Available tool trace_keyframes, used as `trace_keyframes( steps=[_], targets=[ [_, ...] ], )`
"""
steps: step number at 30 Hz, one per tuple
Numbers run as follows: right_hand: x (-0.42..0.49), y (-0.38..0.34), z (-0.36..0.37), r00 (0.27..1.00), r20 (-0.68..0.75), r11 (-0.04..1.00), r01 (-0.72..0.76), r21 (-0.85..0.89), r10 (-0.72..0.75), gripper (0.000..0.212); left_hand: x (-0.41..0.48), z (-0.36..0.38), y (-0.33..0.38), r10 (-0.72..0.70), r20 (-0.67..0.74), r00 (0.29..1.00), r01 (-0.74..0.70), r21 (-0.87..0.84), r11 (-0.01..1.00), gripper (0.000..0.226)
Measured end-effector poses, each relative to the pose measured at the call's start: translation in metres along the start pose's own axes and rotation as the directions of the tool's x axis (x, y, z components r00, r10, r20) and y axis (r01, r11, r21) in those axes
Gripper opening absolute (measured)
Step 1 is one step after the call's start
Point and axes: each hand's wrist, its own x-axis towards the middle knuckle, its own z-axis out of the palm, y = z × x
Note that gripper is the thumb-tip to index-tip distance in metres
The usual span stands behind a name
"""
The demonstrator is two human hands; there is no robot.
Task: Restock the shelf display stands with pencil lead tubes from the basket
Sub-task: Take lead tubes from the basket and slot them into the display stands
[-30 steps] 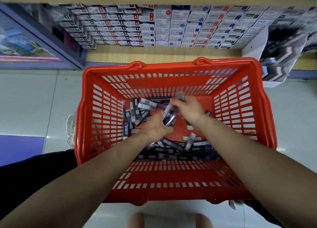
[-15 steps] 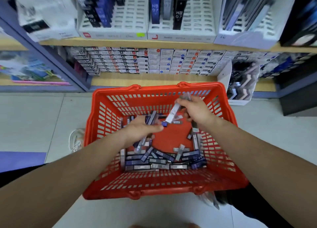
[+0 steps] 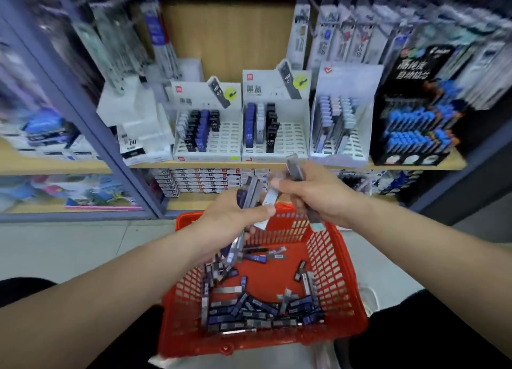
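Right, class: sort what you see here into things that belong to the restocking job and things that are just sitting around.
Part of the job:
red basket holding loose lead tubes
left hand and right hand, each gripping lead tubes
left display stand and middle display stand, both part filled

Just sitting around:
stacked boxes on the lower shelf
black display box
hanging packs
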Motion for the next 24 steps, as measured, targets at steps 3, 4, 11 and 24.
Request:
trace_keyframes(
  steps=[3,4,11,24],
  targets=[
    [-0.005,-0.012,0.000,0.999,0.011,0.965,-0.046,0.257,0.045,0.035,-0.010,-0.007,0.016,0.018,-0.008,1.000,-0.018,0.002,1.000,0.030],
    [-0.006,-0.013,-0.001,0.997,0.033,0.939,-0.081,0.335,0.074,0.044,-0.011,-0.010,0.018,0.021,-0.033,0.999,-0.021,0.010,1.000,0.035],
    [0.002,-0.003,0.003,0.999,0.035,0.961,-0.036,0.273,0.027,0.029,0.011,-0.022,0.008,0.056,-0.256,0.965,-0.066,-0.030,0.997,0.034],
    [0.032,0.003,-0.012,0.976,0.217,0.971,-0.029,0.237,-0.024,0.029,0.047,-0.029,0.014,0.148,-0.324,0.934,-0.154,0.008,0.988,0.038]
  ],
)
